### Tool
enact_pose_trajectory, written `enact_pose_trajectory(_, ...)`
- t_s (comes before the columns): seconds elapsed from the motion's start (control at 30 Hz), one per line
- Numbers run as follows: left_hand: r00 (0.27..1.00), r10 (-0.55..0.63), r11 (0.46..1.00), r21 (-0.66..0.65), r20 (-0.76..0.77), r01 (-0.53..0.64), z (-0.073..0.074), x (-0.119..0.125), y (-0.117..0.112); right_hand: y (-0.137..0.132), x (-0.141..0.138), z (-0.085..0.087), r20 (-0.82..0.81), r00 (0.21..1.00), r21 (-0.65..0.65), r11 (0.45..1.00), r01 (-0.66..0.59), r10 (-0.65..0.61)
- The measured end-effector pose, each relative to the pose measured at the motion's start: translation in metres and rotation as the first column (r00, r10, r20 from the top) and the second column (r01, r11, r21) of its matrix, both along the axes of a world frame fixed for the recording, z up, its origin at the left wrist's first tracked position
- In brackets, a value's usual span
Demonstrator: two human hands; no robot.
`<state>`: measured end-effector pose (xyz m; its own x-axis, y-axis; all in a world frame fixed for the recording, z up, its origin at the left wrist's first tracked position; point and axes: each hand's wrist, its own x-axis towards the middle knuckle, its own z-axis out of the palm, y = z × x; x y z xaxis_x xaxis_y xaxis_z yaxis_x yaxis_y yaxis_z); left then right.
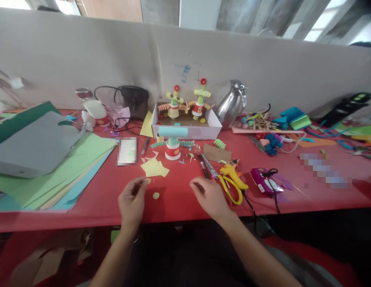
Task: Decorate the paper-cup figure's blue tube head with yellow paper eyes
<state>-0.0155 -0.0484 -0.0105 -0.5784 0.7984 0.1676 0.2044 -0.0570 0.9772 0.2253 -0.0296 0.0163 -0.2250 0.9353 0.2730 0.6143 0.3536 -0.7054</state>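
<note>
From the head view, the left hand [132, 201] pinches a small pale-yellow disc [148, 181] between thumb and fingertip, with a second disc [156, 195] on the red table [173, 207] just beside it at three o'clock and yellow paper scraps [154, 168] at one o'clock. The right hand [210, 197] has its fingers curled in near the thumb, and whether they hold anything I cannot tell; scissors [212, 168] lie near it at one o'clock, while the paper-cup figure [172, 150] stands beyond both hands, at eleven o'clock from the right.

Blue handwriting [185, 73], on pale partition [98, 56], too blurred to read
</note>
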Motion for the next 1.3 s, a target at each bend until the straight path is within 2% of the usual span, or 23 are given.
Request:
enact_pose_trajectory(0.07, 0.988, 0.087, 0.994, 0.061, 0.129, -0.096, -0.004, -0.009, 0.001, 0.001, 0.031, -0.003, 0.067, 0.986, 0.06, 0.987, 0.151, -0.155)
enact_pose_trajectory(0.13, 0.971, 0.114, 0.984, 0.113, 0.209, -0.139, -0.007, -0.015, 0.002, 0.007, 0.065, -0.008, 0.123, 0.949, 0.125, 0.953, 0.275, -0.29)
enact_pose_trajectory(0.17, 0.97, 0.105, 0.984, 0.121, 0.217, -0.133, -0.008, -0.017, 0.001, 0.012, 0.081, -0.011, 0.17, 0.921, 0.147, 0.933, 0.328, -0.35)
enact_pose_trajectory(0.2, 0.972, 0.091, 0.987, 0.114, 0.214, -0.118, -0.009, -0.017, 0.001, 0.018, 0.095, -0.015, 0.307, 0.845, 0.157, 0.899, 0.408, -0.437)
enact_pose_trajectory(0.23, 0.977, 0.068, 0.991, 0.096, 0.204, -0.089, -0.01, -0.018, 0.0, 0.024, 0.108, -0.018, 0.425, 0.785, 0.112, 0.887, 0.449, -0.451)
enact_pose_trajectory(0.33, 0.986, 0.029, 0.997, 0.062, 0.162, -0.04, -0.011, -0.018, -0.003, 0.042, 0.131, -0.026, 0.444, 0.79, 0.072, 0.896, 0.438, -0.422)
enact_pose_trajectory(0.5, 0.995, 0.036, 0.996, 0.073, 0.09, -0.043, -0.008, -0.018, -0.008, 0.052, 0.142, -0.028, 0.413, 0.83, 0.021, 0.915, 0.402, -0.374)
enact_pose_trajectory(0.63, 0.998, -0.003, 0.997, 0.08, 0.058, -0.002, -0.007, -0.015, -0.008, 0.056, 0.145, -0.029, 0.433, 0.827, -0.037, 0.91, 0.413, -0.358)
enact_pose_trajectory(0.73, 0.995, -0.038, 0.995, 0.091, 0.088, 0.03, -0.009, -0.013, -0.008, 0.06, 0.147, -0.033, 0.485, 0.802, -0.024, 0.911, 0.411, -0.349)
enact_pose_trajectory(0.83, 0.989, -0.061, 0.994, 0.096, 0.136, 0.048, -0.009, -0.011, -0.008, 0.06, 0.15, -0.038, 0.498, 0.809, -0.011, 0.931, 0.364, -0.311)
enact_pose_trajectory(0.9, 0.991, -0.072, 0.994, 0.085, 0.114, 0.062, -0.007, -0.011, -0.009, 0.058, 0.151, -0.037, 0.494, 0.809, 0.004, 0.932, 0.364, -0.318)
enact_pose_trajectory(1.03, 0.996, -0.056, 0.996, 0.07, -0.069, 0.061, -0.001, -0.009, -0.009, 0.049, 0.151, -0.023, 0.515, 0.741, 0.137, 0.895, 0.426, -0.431)
enact_pose_trajectory(1.17, 0.966, -0.072, 0.991, 0.088, -0.247, 0.096, 0.006, 0.0, -0.009, 0.042, 0.153, -0.004, 0.464, 0.705, 0.252, 0.843, 0.476, -0.537)
enact_pose_trajectory(1.3, 0.869, -0.136, 0.97, 0.114, -0.476, 0.214, 0.007, 0.019, -0.006, 0.036, 0.16, 0.008, 0.414, 0.716, 0.166, 0.82, 0.547, -0.562)
